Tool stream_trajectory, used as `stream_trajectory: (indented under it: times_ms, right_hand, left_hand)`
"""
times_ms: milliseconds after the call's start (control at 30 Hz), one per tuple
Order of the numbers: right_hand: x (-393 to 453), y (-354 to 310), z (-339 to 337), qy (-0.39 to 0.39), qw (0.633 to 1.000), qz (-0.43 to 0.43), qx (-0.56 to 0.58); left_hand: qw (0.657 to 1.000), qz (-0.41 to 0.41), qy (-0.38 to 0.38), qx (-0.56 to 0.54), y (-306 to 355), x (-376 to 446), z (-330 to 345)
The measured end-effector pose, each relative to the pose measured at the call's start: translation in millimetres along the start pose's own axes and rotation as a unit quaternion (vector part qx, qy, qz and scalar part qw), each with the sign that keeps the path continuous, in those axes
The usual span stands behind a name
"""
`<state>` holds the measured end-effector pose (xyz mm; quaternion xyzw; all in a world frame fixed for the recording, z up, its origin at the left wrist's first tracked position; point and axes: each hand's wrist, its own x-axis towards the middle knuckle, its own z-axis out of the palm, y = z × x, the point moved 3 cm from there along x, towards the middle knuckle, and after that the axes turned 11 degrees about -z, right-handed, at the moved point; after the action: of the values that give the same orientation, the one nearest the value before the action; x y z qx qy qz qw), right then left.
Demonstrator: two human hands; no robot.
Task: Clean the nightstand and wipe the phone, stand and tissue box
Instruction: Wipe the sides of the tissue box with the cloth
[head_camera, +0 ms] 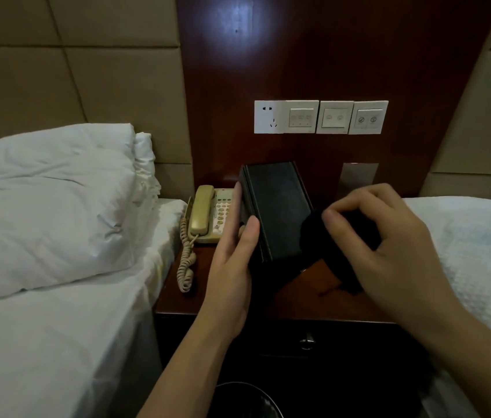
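My left hand (233, 260) grips a black tissue box (277, 209) by its left side and holds it tilted above the dark wooden nightstand (178, 297). My right hand (388, 245) holds a black cloth (325, 245) bunched in its fingers and presses it against the box's right side. A beige corded phone (208, 215) sits at the back left of the nightstand, with its coiled cord (187, 260) trailing toward the front. No stand can be made out.
A bed with a white pillow (48, 203) lies to the left, and another white bed (473, 254) to the right. Wall switches and a socket (319, 117) sit on the wooden panel behind. A drawer knob (307, 340) and a dark bin (244, 399) are below the nightstand.
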<state>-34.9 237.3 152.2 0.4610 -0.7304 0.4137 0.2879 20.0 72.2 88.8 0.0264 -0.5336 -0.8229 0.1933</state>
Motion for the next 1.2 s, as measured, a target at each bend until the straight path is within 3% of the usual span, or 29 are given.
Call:
stream_trajectory:
  times_ms: [167,333,433,533,667,800,900,1033,1133,1200]
  right_hand:
    - [-14,-4,6,0.069,0.995,0.024,0.073]
    - [-3,-1,-1,0.149,0.967,0.082,0.192]
    - [0,0,-10,0.151,0.958,0.088,0.228]
    - [-8,0,-6,0.141,0.969,0.052,0.194]
    - [-17,-15,11,0.085,0.994,-0.058,0.023]
    - [1,-19,19,0.041,0.987,-0.118,-0.100]
    - [22,3,8,0.065,0.996,-0.031,-0.050]
    - [4,27,-7,0.126,0.979,0.103,0.119]
    - [-14,8,-4,0.107,0.974,0.071,0.185]
    - [-13,-5,4,0.066,0.990,0.007,0.124]
  left_hand:
    - [1.000,-0.003,-0.003,0.017,4,8,0]
    - [0.997,0.001,-0.009,0.077,5,1,1]
    - [0.997,-0.006,0.025,0.069,10,-4,7]
    - [0.996,-0.027,0.060,0.056,10,-4,8]
    - [0.993,-0.032,0.105,0.041,2,-11,12]
    - [0.995,-0.032,0.083,0.051,-5,-14,13]
    - [0.991,-0.021,0.104,0.077,-6,-16,9]
    - [0.989,-0.008,0.125,0.082,-3,-20,6]
    - [0.988,-0.021,0.135,0.072,-3,-20,5]
    - [0.989,-0.038,0.125,0.072,-3,-19,6]
